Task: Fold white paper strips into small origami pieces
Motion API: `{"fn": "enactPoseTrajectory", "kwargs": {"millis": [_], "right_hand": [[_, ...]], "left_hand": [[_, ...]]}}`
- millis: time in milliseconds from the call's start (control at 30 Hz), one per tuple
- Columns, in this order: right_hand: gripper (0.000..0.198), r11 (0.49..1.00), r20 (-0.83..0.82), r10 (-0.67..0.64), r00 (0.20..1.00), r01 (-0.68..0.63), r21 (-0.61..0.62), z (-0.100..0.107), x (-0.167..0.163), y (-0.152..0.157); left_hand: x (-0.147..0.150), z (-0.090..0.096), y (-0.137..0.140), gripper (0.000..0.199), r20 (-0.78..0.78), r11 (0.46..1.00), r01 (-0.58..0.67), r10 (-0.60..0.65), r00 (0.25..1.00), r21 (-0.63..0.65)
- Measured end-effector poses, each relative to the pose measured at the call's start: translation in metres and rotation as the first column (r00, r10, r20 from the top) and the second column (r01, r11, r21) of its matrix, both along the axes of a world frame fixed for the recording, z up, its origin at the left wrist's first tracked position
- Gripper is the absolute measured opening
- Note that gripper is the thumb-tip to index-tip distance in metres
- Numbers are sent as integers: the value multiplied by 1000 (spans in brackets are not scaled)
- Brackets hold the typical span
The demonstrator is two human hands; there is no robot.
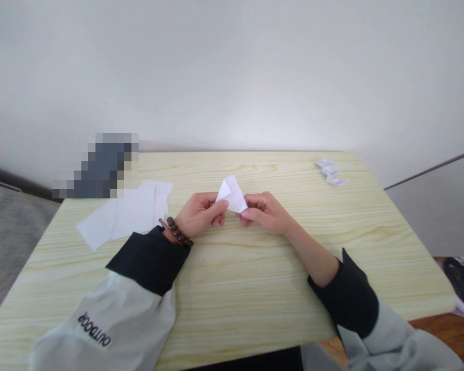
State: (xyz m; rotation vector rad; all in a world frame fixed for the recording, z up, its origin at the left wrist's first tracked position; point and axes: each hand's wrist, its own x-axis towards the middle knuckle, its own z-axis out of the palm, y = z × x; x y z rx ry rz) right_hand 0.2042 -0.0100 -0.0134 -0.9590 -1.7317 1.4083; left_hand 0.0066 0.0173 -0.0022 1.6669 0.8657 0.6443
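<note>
A small piece of folded white paper (235,195) is held up between both hands over the middle of the table. My left hand (201,212) pinches its left side, thumb on the near face, with a flap folded over at the upper left. At the lower right corner, the thumb and fingers of my right hand (266,211) close on the paper. The fingers behind the paper are partly hidden.
White paper sheets (133,214) lie overlapping on the left of the wood-grain table (247,288). Behind them is a dark pixelated object (100,167). Several small folded white paper pieces (330,171) sit at the back right. A pale wall (232,77) rises behind the table.
</note>
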Motion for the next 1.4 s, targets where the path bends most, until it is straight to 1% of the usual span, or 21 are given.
{"fn": "enactPoseTrajectory", "kwargs": {"millis": [133,233,333,400,500,567,633,700,767,833,867,933,1000,1067,1133,1267,1333,1400], "right_hand": [[25,1000,-8,-3,1000,3,6,2,1,-1],[30,999,35,-22,999,21,31,1,1,0],[28,998,79,-62,995,59,38,-2,-1,0],[27,996,93,-86,992,83,41,-4,-1,0],[27,995,107,-96,990,92,40,-3,-3,0],[29,996,120,-81,989,76,47,-1,-4,-1],[30,996,109,-69,992,62,60,0,-5,-2],[26,993,56,-102,993,98,69,-1,-6,-1],[24,979,-20,-192,981,193,71,-4,-8,-1],[32,953,-55,-284,957,288,90,-7,-8,0],[37,943,-45,-311,949,314,111,-8,-8,0],[39,930,14,-330,944,323,174,-10,-8,0],[34,912,80,-348,934,318,261,-9,-8,0],[27,875,111,-388,915,328,356,-9,-9,0],[22,837,116,-430,895,348,422,-8,-9,1],[15,803,121,-488,864,391,449,-10,-8,2],[13,793,126,-506,853,402,458,-11,-8,2],[12,793,126,-499,858,392,466,-11,-8,3]], "left_hand": [[0,1,1,35,-23,1000,11,-10,1000,24],[0,2,1,36,-44,999,27,-25,999,43],[1,1,1,37,-33,998,21,-19,999,54],[2,-1,1,34,7,998,-27,27,1000,48],[5,-2,1,28,84,989,-150,149,985,5],[6,-4,2,30,133,976,-213,216,967,-35],[6,-5,4,33,159,965,-254,262,952,-68],[6,-6,5,34,151,960,-265,277,949,-92],[6,-7,5,35,139,963,-251,263,955,-101],[7,-7,4,35,129,970,-225,236,963,-95],[7,-7,3,35,124,972,-216,226,966,-88],[8,-7,2,34,111,975,-210,218,970,-72],[8,-7,1,35,107,976,-211,216,970,-61],[8,-7,1,38,107,975,-216,221,969,-55],[7,-7,2,39,94,971,-230,235,967,-65],[7,-5,3,37,82,958,-268,277,957,-105],[7,-4,2,37,89,959,-265,274,958,-99],[6,-4,2,36,87,964,-256,262,961,-78]]}}
